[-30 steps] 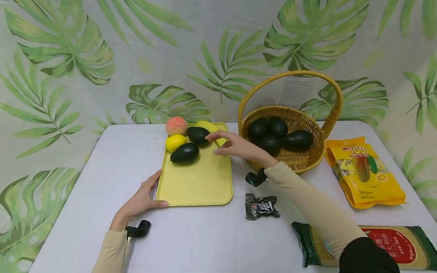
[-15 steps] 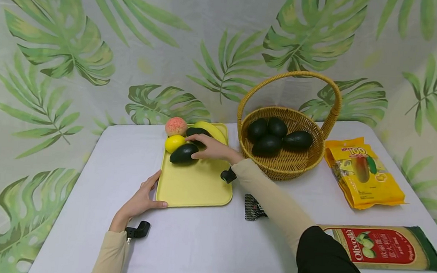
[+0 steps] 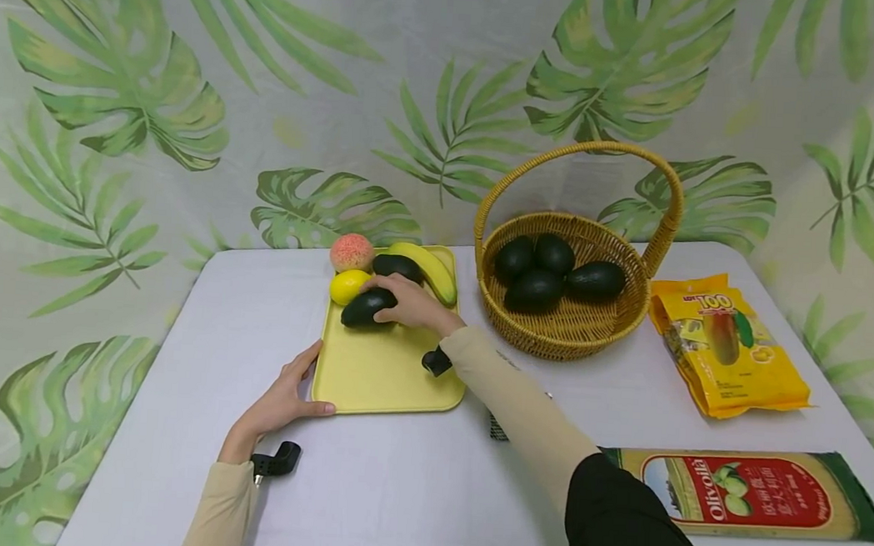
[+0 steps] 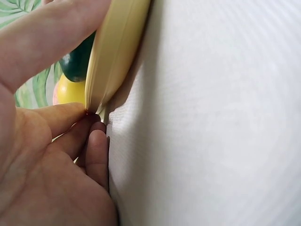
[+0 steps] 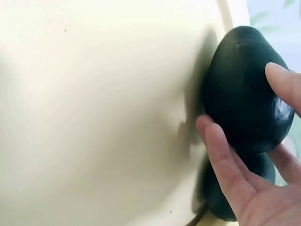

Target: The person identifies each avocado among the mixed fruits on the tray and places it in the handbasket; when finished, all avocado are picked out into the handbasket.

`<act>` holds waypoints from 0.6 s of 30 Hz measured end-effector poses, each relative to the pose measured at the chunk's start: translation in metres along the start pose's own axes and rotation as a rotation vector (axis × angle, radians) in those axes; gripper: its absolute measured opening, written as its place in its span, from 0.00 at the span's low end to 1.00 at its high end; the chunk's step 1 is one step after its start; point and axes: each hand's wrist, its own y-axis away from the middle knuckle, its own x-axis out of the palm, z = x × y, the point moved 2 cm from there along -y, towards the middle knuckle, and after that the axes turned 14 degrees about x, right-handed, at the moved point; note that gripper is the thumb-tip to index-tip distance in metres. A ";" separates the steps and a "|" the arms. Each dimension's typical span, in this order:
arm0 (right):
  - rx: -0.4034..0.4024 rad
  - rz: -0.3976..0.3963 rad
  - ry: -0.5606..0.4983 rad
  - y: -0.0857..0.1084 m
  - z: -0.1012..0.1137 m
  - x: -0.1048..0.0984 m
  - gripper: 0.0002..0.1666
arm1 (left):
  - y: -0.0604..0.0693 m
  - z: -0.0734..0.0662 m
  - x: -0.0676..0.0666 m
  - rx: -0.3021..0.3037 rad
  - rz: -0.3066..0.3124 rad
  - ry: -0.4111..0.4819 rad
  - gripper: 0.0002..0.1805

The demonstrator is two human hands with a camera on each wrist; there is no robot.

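On the yellow tray (image 3: pixel 378 378), my right hand (image 3: pixel 414 303) grips the front avocado (image 3: pixel 360 310). The right wrist view shows thumb and fingers on opposite sides of this dark avocado (image 5: pixel 242 89), and another avocado (image 5: pixel 221 193) behind it. My left hand (image 3: pixel 279 401) holds the tray's near left corner, thumb along the front edge and fingers at the left side. In the left wrist view its fingertips touch under the tray rim (image 4: pixel 115 52). Around the gripped avocado lie a lemon (image 3: pixel 348 287), a peach (image 3: pixel 351 253), a second avocado (image 3: pixel 396 265) and a banana (image 3: pixel 431 271).
A wicker basket (image 3: pixel 564 343) with a tall handle stands right of the tray, holding several avocados (image 3: pixel 535 291). Farther right lies a yellow candy bag (image 3: pixel 733 350). A pasta pack (image 3: pixel 761 493) lies at the front right. My right sleeve mostly covers a small black packet (image 3: pixel 497 427).
My right hand has moved left and down from beside the banana, over the rear avocado, onto the front avocado and now grips it. The left hand and tray have stayed put.
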 end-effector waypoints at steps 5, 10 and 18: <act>-0.044 -0.008 -0.047 0.012 0.000 -0.007 0.27 | 0.001 0.001 -0.001 -0.008 0.001 -0.010 0.62; -0.129 0.009 -0.143 0.036 -0.004 -0.029 0.26 | 0.000 0.001 -0.001 0.003 0.000 -0.004 0.62; -0.102 0.075 -0.331 0.096 -0.032 -0.079 0.27 | 0.000 -0.001 0.000 0.010 -0.005 -0.011 0.62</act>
